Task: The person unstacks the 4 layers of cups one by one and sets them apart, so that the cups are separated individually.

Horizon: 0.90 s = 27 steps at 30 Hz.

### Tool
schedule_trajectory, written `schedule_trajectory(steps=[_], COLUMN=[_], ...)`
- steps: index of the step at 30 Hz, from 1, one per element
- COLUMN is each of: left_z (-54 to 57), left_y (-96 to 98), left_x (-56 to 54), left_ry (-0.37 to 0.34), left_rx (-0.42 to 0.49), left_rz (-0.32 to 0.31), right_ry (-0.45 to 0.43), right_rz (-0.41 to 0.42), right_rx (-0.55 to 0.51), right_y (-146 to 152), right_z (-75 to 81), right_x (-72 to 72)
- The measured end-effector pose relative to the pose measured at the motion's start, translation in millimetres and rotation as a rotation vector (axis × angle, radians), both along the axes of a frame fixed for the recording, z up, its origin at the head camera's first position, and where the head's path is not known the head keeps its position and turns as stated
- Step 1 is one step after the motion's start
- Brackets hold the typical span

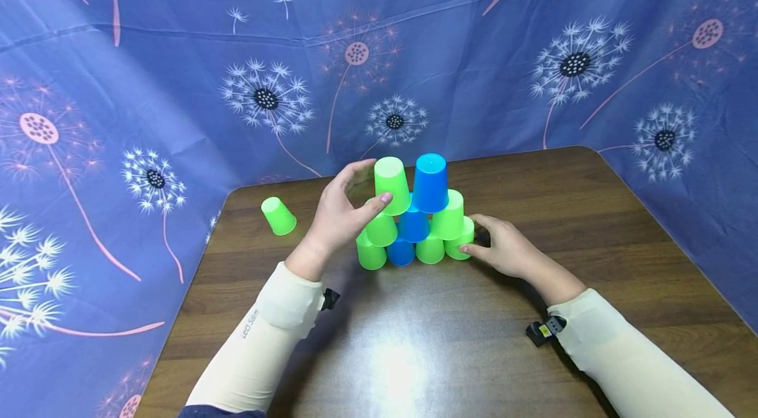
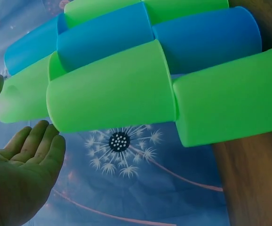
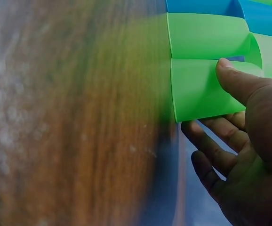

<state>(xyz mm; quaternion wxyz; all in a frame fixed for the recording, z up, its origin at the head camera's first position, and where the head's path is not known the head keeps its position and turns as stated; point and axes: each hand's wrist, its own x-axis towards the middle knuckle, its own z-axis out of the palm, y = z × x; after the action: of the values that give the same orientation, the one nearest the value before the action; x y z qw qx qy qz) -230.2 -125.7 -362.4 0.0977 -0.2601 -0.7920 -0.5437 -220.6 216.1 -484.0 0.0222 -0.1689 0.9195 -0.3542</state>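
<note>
"Inspecting the cup stack (image 1: 414, 226), which hand are you finding nearer its top?"

"The left hand (image 1: 340, 214) is bracketing the top-tier green cup (image 1: 392, 187) at the stack's upper left, thumb overlapping the cup's front."

"Is it grasping?"

"No. The left wrist view is showing the fingers loose and standing apart from the cup; whether the thumb is touching, I am not able to tell."

"How is that cup's long axis lying?"

"Upright, mouth down, to the left of the stack's top blue cup (image 1: 430, 182). From the left fingers, the cup is lying to the right. In my judgement, handling is hinging on that: thumb and fingers are facing each other across the upright axis."

"And the right hand (image 1: 505, 247)?"

"It is flanking the stack's lower right, thumb lying over the bottom-row end cup (image 1: 454, 248), fingers slack beside it. No firm clasp is showing."

"Anything outside the stack?"

"A lone green cup (image 1: 278, 216) is standing to the stack's left, well apart; the left hand is sitting nearer to it."
</note>
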Motion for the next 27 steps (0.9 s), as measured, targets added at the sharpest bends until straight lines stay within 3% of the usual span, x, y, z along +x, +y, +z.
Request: schedule_trajectory(steps=[6, 15, 22, 27], left_z=[-4.6, -8.0, -2.6, -2.0], left_y=[8.4, 13.5, 8.0, 2.1], left_x=[-2.1, -2.3, -2.3, -4.4], left_ry=[-0.013, -0.033, 0.025, 0.028], left_rx=[0.023, 0.011, 0.035, 0.072], left_rz=[-0.039, 0.004, 0.05, 0.076], right_ry=[-0.001, -0.003, 0.0, -0.001], right_rz=[-0.001, -0.003, -0.001, -0.001], right_rx=[-0.006, -0.002, -0.005, -0.004], right_y=[0, 0, -1, 0], right_z=[-0.1, -0.6, 0.3, 0.1], right_x=[-0.1, 0.2, -0.4, -0.9])
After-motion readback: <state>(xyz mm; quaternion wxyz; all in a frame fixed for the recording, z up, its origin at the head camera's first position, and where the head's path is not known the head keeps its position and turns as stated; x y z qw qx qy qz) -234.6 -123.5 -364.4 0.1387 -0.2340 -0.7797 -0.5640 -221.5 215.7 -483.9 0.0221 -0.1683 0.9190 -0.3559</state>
